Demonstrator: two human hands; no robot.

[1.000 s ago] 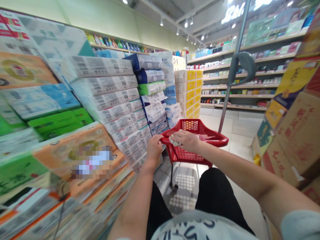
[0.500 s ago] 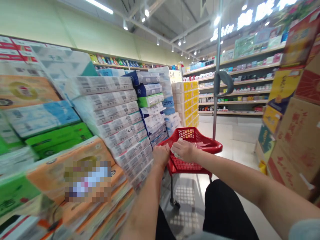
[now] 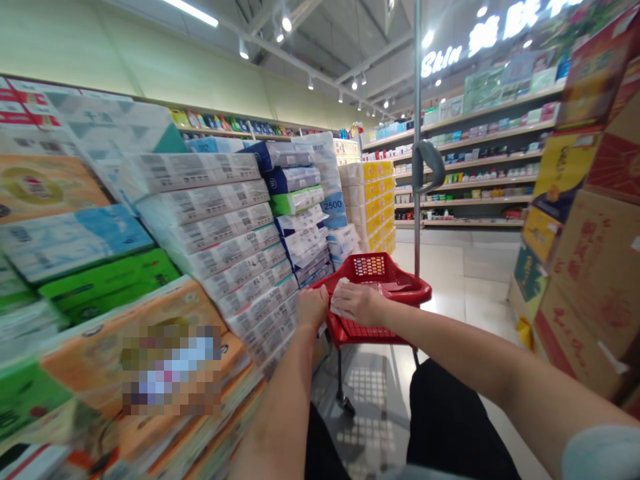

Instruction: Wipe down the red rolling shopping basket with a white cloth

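A red plastic shopping cart (image 3: 419, 293) with a perforated basket stands in front of my knees. My left hand (image 3: 313, 308) is closed around its near left rim. Right beside it, my right hand (image 3: 364, 304) presses a crumpled white wipe (image 3: 341, 293), tissue or cloth, against the cart's near edge; its fingers are bent over the wipe. Rising from the cart's right side is a metal pole (image 3: 417, 227) with a grey loop-shaped handle (image 3: 431, 167). Something pinkish lies in the basket, partly hidden by my right hand and forearm.
Tall stacks of packaged tissues (image 3: 235, 233) line the left side, close to my left arm. Cardboard cartons (image 3: 595, 267) are piled on the right. Stocked shelves (image 3: 480, 167) run across the back, beyond the pale tiled floor (image 3: 455, 267).
The cart, its pole and both hands have shifted a little left in the view, and the surroundings slightly as well. Both hands keep their places at the cart's near rim.
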